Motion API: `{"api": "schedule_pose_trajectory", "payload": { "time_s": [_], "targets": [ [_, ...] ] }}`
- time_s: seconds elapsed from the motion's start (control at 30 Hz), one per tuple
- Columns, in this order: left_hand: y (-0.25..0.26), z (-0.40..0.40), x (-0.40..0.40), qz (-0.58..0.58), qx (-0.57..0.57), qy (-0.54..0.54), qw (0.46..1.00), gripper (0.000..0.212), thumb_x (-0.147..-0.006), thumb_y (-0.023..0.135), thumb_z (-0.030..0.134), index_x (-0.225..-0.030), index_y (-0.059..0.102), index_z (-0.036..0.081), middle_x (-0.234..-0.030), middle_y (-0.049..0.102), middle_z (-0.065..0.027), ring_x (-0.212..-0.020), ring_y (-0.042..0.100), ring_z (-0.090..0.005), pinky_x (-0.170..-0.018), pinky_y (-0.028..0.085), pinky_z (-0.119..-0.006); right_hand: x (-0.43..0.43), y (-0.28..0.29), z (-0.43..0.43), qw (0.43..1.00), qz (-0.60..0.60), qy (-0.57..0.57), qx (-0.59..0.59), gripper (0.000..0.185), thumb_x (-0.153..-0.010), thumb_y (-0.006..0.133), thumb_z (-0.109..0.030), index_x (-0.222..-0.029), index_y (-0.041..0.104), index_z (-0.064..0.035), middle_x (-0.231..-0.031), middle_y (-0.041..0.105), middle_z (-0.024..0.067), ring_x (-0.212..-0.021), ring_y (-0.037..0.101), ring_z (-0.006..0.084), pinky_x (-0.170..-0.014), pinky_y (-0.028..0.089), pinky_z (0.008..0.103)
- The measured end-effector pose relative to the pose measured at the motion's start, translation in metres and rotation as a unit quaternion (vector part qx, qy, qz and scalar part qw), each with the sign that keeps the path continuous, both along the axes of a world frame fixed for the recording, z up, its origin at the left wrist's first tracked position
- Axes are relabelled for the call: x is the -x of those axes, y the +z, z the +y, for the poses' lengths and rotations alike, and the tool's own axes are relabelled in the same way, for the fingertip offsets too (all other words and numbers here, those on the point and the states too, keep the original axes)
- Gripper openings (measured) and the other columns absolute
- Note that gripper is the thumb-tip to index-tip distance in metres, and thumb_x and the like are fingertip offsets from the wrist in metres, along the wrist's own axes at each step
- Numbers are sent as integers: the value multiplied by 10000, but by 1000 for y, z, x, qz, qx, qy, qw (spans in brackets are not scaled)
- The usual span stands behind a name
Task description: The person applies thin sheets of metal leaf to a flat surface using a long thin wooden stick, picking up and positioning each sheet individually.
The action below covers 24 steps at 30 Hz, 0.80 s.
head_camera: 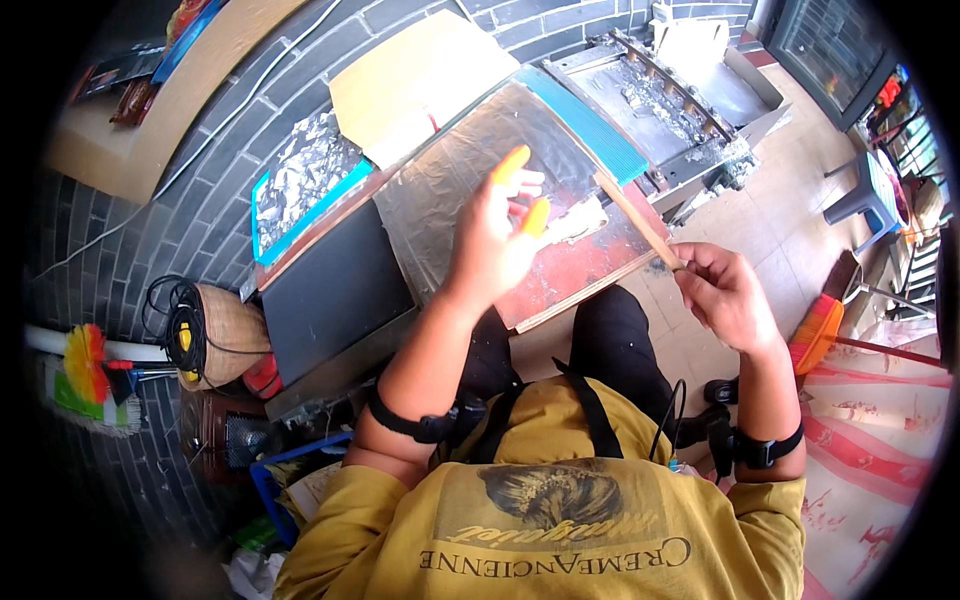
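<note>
My left hand [491, 236] is raised over a wrinkled grey sheet [427, 202], with orange finger cots [535, 218] on two digits. Its thumb and index finger are apart, and nothing shows between them. My right hand [724, 292] grips one end of a thin flat wooden stick [637, 214]. The stick's far end reaches the right edge of the grey sheet. Partly behind my left hand, a crumpled whitish cloth-like piece [585, 223] lies on a worn reddish board [589, 277].
A blue-edged tray [315, 214] of silvery scraps stands at back left, beside a beige board [405, 82]. Right of the sheet lie a blue corrugated panel [585, 124] and a metal machine [622, 94] strewn with scraps. A broom [817, 330] and a stool [862, 195] stand at right.
</note>
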<state>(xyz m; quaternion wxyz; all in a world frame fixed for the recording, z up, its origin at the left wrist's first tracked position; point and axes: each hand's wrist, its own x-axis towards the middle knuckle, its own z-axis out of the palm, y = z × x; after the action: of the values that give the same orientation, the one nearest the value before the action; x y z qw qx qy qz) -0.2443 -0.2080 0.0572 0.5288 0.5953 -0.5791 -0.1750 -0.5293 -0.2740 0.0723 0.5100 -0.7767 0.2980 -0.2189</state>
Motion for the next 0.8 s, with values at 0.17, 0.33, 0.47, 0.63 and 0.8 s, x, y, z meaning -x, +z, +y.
{"api": "schedule_pose_trajectory", "payload": {
  "time_s": [0.17, 0.33, 0.47, 0.63, 0.8],
  "targets": [
    [23, -35, -23, 308, -165, 92, 933, 395, -920, 562, 108, -1279, 448, -12, -1023, 622, -153, -845, 640, -188, -720, 519, -289, 5, 17, 21, 998, 38, -12, -56, 243, -903, 541, -10, -1137, 596, 22, -643, 497, -34, -494, 425, 18, -449, 332, 189],
    [35, -52, -33, 260, -216, 97, 936, 268, -900, 587, 132, -1119, 513, -2, -978, 632, -137, -786, 651, -185, -642, 538, -295, 9, 29, 31, 993, 33, -92, -64, 197, -845, 613, -26, -667, 546, 24, -516, 405, 25, -506, 353, 91, -457, 315, 301],
    [17, -64, -43, 192, -183, 85, 960, 292, -862, 613, 99, -1114, 513, -10, -962, 634, -122, -792, 657, -193, -654, 555, -297, 10, 19, 24, 994, 25, -95, -45, 205, -848, 604, -39, -665, 540, 28, -524, 453, 49, -512, 404, 106, -474, 343, 308],
    [17, -48, -49, 250, -155, 111, 949, 349, -852, 606, 61, -1173, 504, -27, -989, 628, -127, -820, 663, -205, -690, 560, -311, 9, 20, 23, 991, 39, -105, -70, 167, -847, 600, -48, -709, 544, 29, -552, 498, 44, -535, 446, 105, -501, 370, 294],
    [24, -3, -90, 389, -140, 74, 908, 369, -891, 585, 107, -1246, 517, 29, -987, 628, -83, -890, 626, -187, -780, 513, -339, 14, 16, 19, 992, 42, -93, -78, 138, -853, 590, -42, -739, 547, 23, -565, 497, 21, -544, 447, 92, -505, 370, 284]
  ]
}}
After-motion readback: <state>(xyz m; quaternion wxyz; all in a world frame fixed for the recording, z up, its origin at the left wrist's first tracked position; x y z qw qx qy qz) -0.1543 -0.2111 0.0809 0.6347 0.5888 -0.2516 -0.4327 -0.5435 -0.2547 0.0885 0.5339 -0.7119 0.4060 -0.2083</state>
